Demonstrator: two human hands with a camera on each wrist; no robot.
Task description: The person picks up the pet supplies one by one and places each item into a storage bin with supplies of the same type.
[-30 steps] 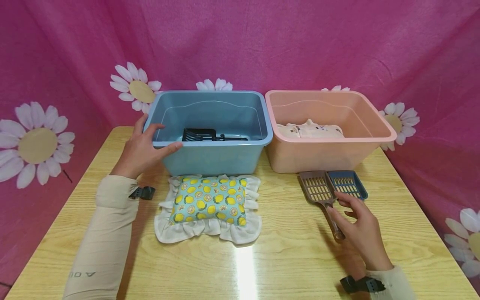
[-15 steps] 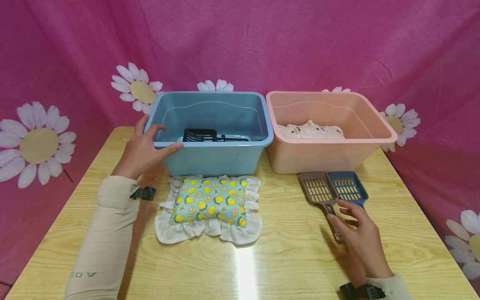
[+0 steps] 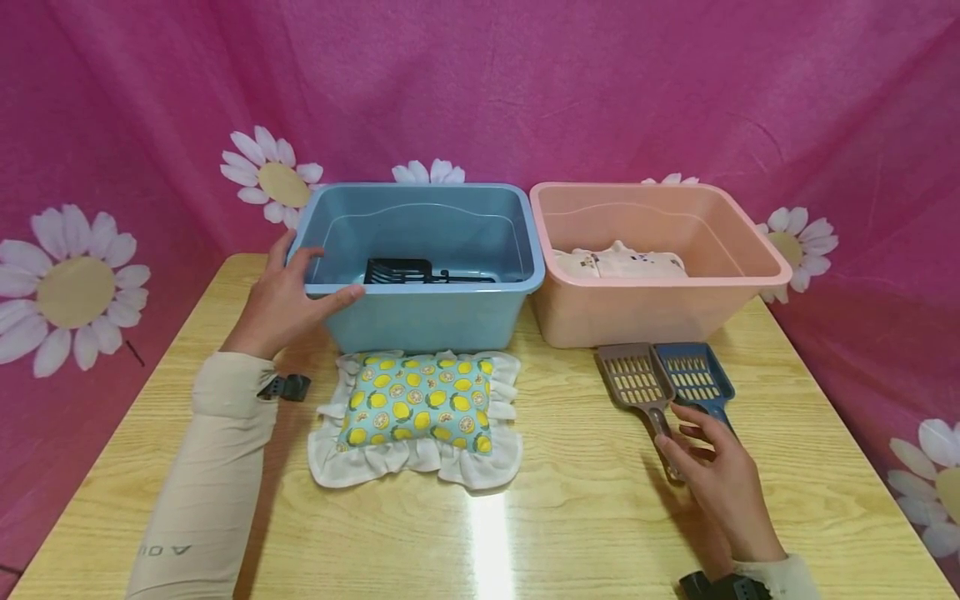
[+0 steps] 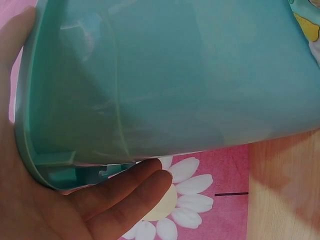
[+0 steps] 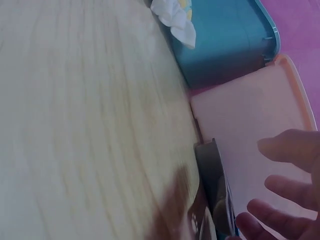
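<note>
My left hand point(image 3: 279, 307) holds the front left corner of the blue plastic bin point(image 3: 427, 321), thumb along the front rim and fingers over the left side. A black scoop point(image 3: 401, 271) with slots lies inside that bin. Over two litter scoops hovers my right hand point(image 3: 723, 475), fingers loosely bent and holding nothing. The brown litter scoop point(image 3: 637, 379) lies to the left, the blue litter scoop point(image 3: 693, 375) to its right; the hand partly hides their handles. In the right wrist view, the fingers point(image 5: 287, 147) stand apart from the brown scoop point(image 5: 212, 165).
A pink plastic bin point(image 3: 645, 312) stands right of the blue one, with a white patterned cloth item point(image 3: 633, 262) inside. A lemon-print ruffled cushion point(image 3: 420, 404) lies before the blue bin. Behind the wooden table point(image 3: 570, 508) hangs a pink flowered curtain point(image 3: 480, 92).
My right hand has drawn slightly back towards me, showing more of the blue scoop and its handle. The left hand stays on the blue bin.
</note>
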